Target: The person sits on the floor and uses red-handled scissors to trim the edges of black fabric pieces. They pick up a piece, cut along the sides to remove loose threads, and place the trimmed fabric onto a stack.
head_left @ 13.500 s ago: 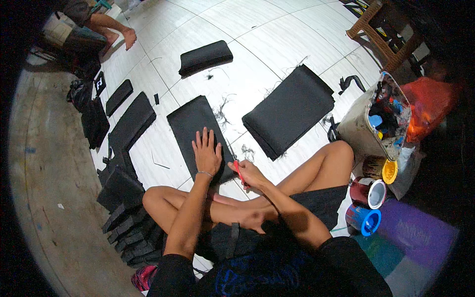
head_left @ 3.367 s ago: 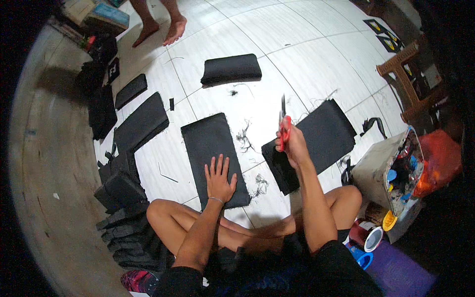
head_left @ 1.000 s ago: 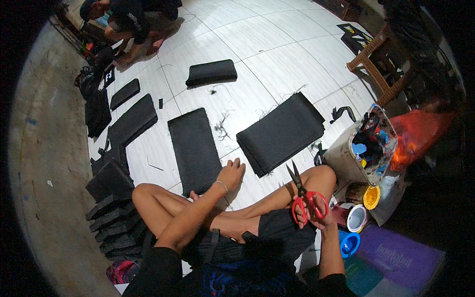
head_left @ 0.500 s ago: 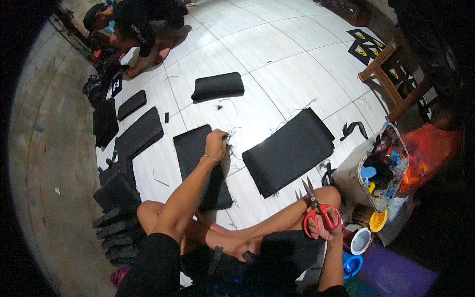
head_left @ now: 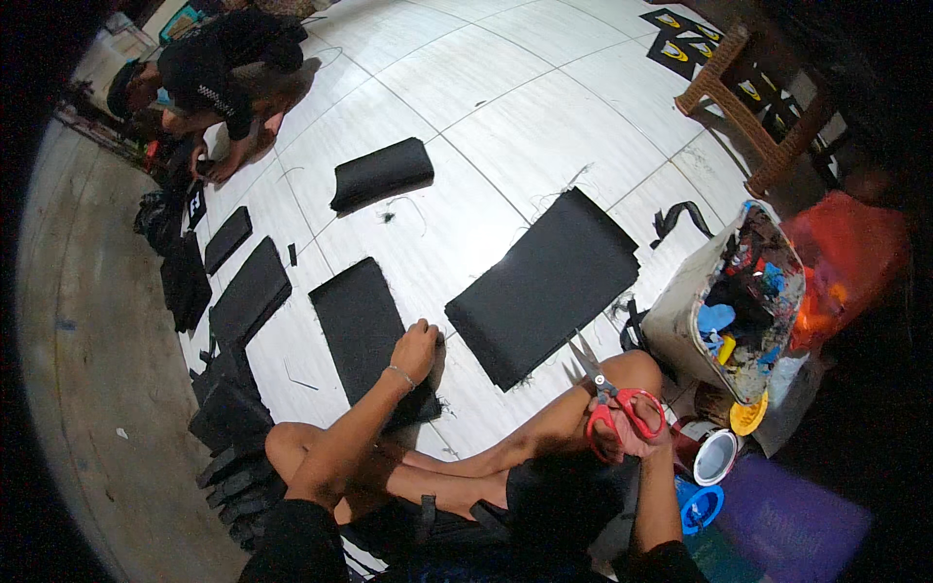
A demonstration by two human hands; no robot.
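Note:
My left hand is closed at the right edge of a flat black fabric stack, its fingers curled down; what they pinch, if anything, is hidden. In my right hand are red-handled scissors, held above my right leg with the blades parted and pointing away. A larger black fabric stack with frayed edges lies on the floor between the hands, farther out. Beyond my left hand sits a thick folded black bundle, with a dark tuft of loose threads beside it.
More black fabric pieces lie along the left. At the right stand a bin of scraps, a red bag, a brown stool and small pots. A co-worker crouches at the far left on the white tiled floor.
My left hand has moved nearer to me along the fabric stack's right edge, uncovering its far part. The view has shifted slightly. The scissors stay in my right hand with blades parted.

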